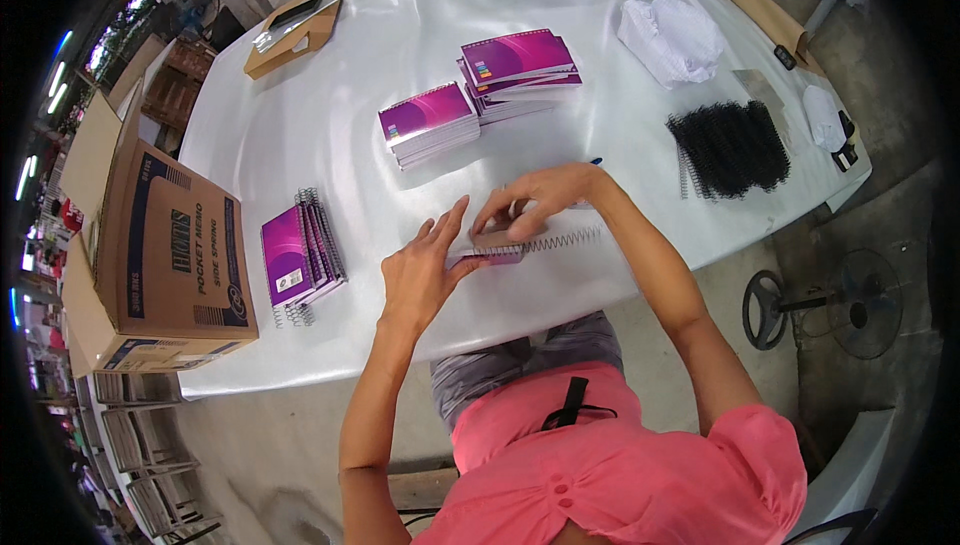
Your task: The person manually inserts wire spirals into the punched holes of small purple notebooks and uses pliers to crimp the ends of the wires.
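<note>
The notebook lies near the worktop's front edge, its wire coil jutting right. The left hand holds it between fingers; the right hand's fingers curl above, grip unclear. Probably light, firm, best held by its pages.

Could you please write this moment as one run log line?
left hand: on notebook | right hand: over notebook | wire coil: sticking out rightward | left: coiled notebooks, brown carton | ahead: notebook stacks | right: black coils

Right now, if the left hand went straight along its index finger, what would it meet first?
The left hand would probably meet the rear stack of purple notebooks first, though depth is unclear.
</note>
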